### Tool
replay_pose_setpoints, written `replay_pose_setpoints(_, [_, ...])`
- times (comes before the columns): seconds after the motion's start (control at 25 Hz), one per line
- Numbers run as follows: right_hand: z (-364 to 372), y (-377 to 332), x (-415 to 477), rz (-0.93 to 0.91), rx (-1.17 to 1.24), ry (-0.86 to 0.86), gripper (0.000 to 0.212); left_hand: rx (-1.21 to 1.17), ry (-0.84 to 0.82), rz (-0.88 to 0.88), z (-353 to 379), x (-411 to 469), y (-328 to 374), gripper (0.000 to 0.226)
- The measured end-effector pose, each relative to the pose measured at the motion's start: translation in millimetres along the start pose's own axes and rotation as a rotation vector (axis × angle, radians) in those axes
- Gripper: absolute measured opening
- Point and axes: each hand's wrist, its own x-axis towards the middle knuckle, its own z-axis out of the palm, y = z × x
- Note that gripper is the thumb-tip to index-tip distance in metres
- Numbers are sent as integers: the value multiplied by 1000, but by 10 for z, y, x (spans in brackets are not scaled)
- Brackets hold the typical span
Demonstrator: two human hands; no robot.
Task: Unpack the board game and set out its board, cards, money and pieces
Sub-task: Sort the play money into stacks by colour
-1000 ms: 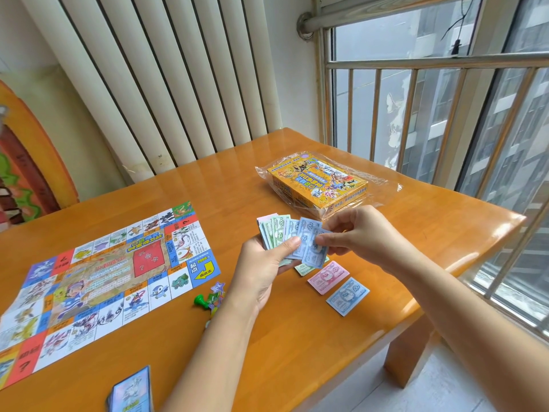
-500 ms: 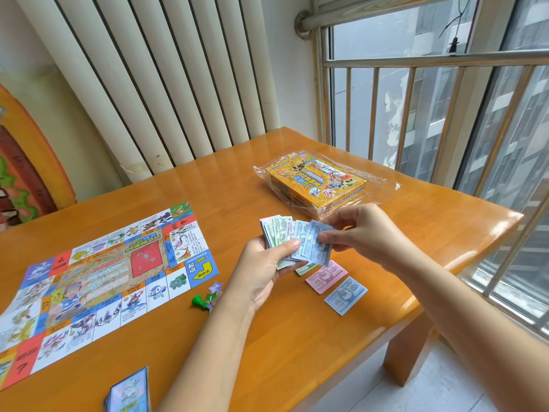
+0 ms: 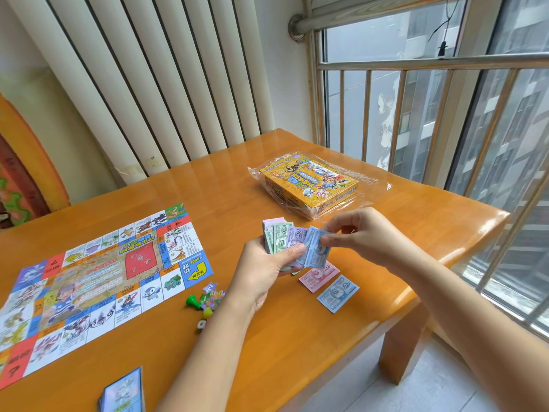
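My left hand [image 3: 264, 272] grips a fanned stack of play money [image 3: 285, 237] above the wooden table [image 3: 297, 352], thumb pressing on the notes. My right hand [image 3: 356, 236] pinches a blue note [image 3: 316, 251] at the front of the fan. A pink note [image 3: 319, 276] and a blue note [image 3: 338, 292] lie flat on the table just below my hands. The colourful game board [image 3: 98, 281] is spread out at the left. Small pieces [image 3: 205, 300] and a die [image 3: 201, 325] sit by its right edge. A card deck [image 3: 123, 392] lies near the front edge.
The yellow game box [image 3: 309, 184] sits on clear plastic wrap [image 3: 377, 185] at the back of the table. A window with metal bars [image 3: 416, 114] runs along the right. The table's right edge drops to a tiled floor [image 3: 416, 391].
My right hand has kept working the blue note at the front of the fan, drawing it slightly away from the stack. The notes on the table have not moved.
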Motion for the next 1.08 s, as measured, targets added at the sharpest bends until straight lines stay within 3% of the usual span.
replay_pose_setpoints(0.24, [-256,349,-95,24,158,228,6,-129,-12,-33,122,55,-1,13])
replay_pose_setpoints(0.48, [-339,594,-184,44,-169,296,16,-198,-25,-212,507,221,75,9])
replay_pose_setpoints(0.68, [-354,555,-220,61,-338,225,10,-161,-7,-280,700,253,51,7])
replay_pose_setpoints(0.96, [-313,587,-204,30,-353,241,11,-203,-7,-312,757,185,87,15])
replay_pose_setpoints(1.08, [-330,580,-190,57,-149,305,10,-221,-18,-306,740,185,91,11])
